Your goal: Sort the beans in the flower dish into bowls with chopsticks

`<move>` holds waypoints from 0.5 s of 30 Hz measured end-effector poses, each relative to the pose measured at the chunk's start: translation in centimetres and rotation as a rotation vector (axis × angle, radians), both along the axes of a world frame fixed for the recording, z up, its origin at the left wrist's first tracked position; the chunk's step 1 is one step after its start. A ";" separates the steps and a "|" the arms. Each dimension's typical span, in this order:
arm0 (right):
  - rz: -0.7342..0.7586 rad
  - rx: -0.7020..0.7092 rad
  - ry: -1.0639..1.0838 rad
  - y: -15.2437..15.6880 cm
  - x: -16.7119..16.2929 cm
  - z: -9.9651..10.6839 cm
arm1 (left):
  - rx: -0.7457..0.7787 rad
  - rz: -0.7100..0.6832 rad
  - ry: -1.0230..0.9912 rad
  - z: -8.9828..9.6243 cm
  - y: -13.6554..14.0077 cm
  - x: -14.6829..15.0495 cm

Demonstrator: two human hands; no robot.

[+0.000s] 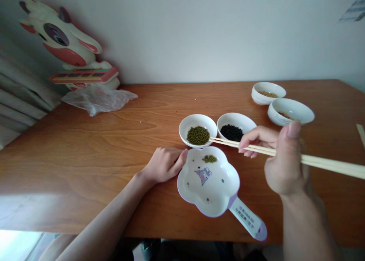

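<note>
My right hand (281, 154) grips a pair of light wooden chopsticks (262, 150). Their tips point left and lie at the right rim of a white bowl (182, 127) of green beans (198, 135). Beside it stands a white bowl (242, 118) of black beans (231, 133), partly behind my fingers. In front is a flower-shaped white dish (213, 196) with a purple edge, a cartoon figure and a handle (248, 219). A small cluster of green beans (210, 159) lies near its far edge. My left hand (167, 164) rests closed on the table, thumb against the dish's left rim; whether it holds anything is hidden.
Two more white bowls, one with yellowish contents (268, 94) and one with reddish contents (285, 115), stand at the back right. A cow-shaped toy keyboard (85, 76) and a crumpled clear plastic bag (98, 99) are at the back left. A pale stick (361, 133) lies far right.
</note>
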State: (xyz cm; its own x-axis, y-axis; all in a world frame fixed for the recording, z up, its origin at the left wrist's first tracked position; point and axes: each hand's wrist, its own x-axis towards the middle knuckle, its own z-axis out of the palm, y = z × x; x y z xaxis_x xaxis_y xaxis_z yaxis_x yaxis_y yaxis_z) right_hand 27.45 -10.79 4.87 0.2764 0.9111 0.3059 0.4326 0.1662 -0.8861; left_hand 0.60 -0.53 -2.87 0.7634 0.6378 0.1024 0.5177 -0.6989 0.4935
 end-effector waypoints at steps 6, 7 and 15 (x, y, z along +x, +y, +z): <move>-0.009 -0.064 0.024 -2.6 2.4 -1.4 | -0.002 0.009 0.016 -0.1 0.0 0.0; 0.012 -0.083 0.017 -3.1 2.7 -1.6 | 0.002 0.006 0.013 -0.1 0.0 0.1; 0.208 -0.211 -0.025 -4.7 3.5 -2.9 | 0.011 0.022 0.014 0.0 -0.1 -0.1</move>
State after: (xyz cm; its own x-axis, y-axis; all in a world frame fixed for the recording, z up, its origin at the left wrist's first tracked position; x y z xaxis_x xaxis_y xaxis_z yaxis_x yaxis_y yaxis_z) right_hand 30.90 -15.44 1.95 0.0724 0.9915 0.1078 0.4307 0.0664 -0.9001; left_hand 0.51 -0.63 -2.83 0.7508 0.6531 0.0987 0.5396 -0.6927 0.4786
